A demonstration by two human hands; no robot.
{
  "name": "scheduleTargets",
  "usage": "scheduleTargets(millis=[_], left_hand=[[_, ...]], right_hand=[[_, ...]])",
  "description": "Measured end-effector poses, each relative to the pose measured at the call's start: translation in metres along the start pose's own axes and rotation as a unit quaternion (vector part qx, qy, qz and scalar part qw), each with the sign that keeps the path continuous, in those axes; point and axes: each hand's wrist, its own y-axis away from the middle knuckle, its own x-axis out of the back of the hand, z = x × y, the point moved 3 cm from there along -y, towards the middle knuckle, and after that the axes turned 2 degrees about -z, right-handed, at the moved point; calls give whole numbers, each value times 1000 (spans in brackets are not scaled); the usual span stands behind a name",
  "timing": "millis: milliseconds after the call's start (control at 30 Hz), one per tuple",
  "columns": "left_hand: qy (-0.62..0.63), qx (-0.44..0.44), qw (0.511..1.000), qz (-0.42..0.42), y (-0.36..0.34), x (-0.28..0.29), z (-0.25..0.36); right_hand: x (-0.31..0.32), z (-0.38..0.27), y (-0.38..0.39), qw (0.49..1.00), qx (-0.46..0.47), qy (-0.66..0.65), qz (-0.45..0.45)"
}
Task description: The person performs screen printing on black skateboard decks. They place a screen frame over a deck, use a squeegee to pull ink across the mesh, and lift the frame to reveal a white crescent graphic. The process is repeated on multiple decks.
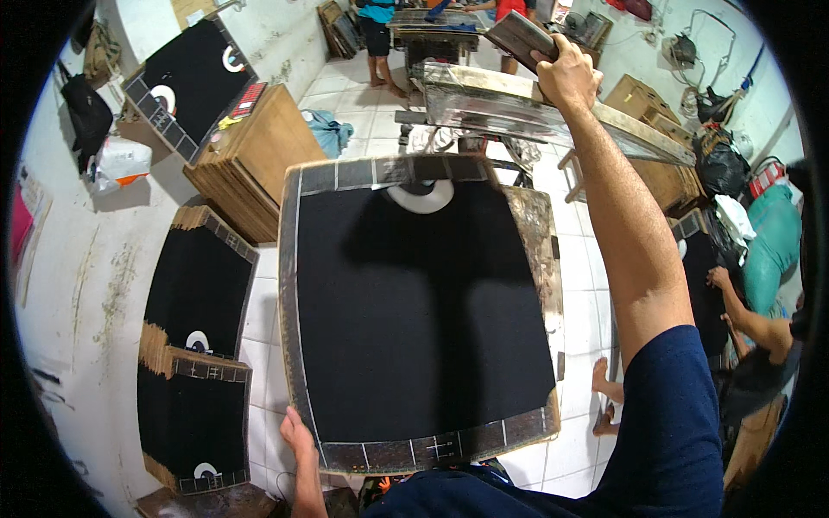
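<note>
A wide board with a dark, white-lined border is in front of me. A black cloth panel lies flat on it, with a white ring print at its far edge. My left hand is closed on the board's near left edge, its thumb on the rim. At the upper right my right hand is raised, wrapped round a dark, flat, squeegee-like block. The block is just above a wooden-railed screen frame beyond the board. My right arm's shadow falls across the cloth.
Other cloth-covered boards lean at the left, one beside stacked wooden boards. Another person's hand touches a black panel at the right. Bags and cardboard boxes line the right wall. People stand by a far table.
</note>
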Motion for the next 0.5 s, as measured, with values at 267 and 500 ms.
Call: scheduleTargets(millis=[267, 500], left_hand=[[-180, 20, 981, -67, -6, -102, 14], [-239, -187, 921, -243, 9, -53, 32]], right_hand=[[-3, 4, 16, 1000, -4, -16, 6], [1, 1, 18, 998, 0, -41, 45]])
